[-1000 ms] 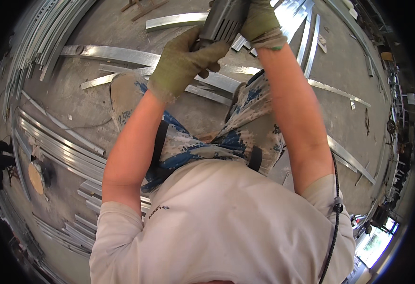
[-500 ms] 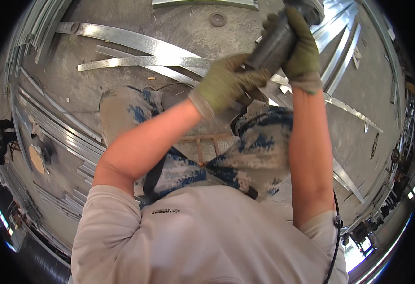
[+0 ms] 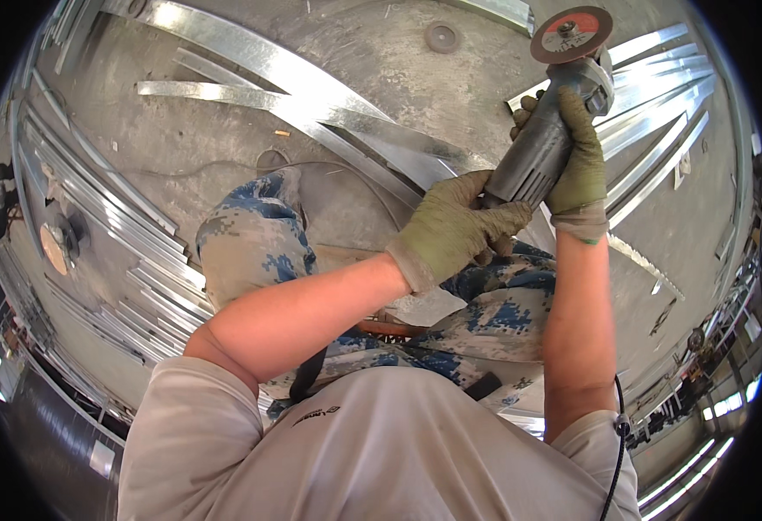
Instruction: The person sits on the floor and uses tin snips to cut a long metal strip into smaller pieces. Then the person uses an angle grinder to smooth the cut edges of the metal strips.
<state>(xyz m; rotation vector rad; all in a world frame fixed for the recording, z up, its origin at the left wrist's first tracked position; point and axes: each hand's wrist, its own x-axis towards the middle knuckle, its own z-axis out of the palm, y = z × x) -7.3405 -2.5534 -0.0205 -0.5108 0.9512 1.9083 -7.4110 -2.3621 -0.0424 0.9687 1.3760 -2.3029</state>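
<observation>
An angle grinder (image 3: 533, 152) is held up in front of me, tilted so that its red and brown disc (image 3: 572, 35) points away at the upper right. My left hand (image 3: 456, 219), in a green work glove, is closed around the rear end of its dark body. Further up, near the grinder's head, my gloved right hand (image 3: 579, 165) wraps around the body, with fingertips showing on its left side. The disc stands apart from the metal strips on the floor.
Shiny metal strips (image 3: 311, 108) lie crossed on the concrete floor ahead. Other strips (image 3: 659, 95) fan out at the right, and long metal profiles (image 3: 120, 217) are stacked at the left. A round brown disc (image 3: 442, 36) lies beyond. A thin cable (image 3: 346, 165) crosses the floor.
The grinder and both hands have shifted to the right and slightly down in view. Its disc, outside the earlier frame, now shows. Both hands keep their hold.
</observation>
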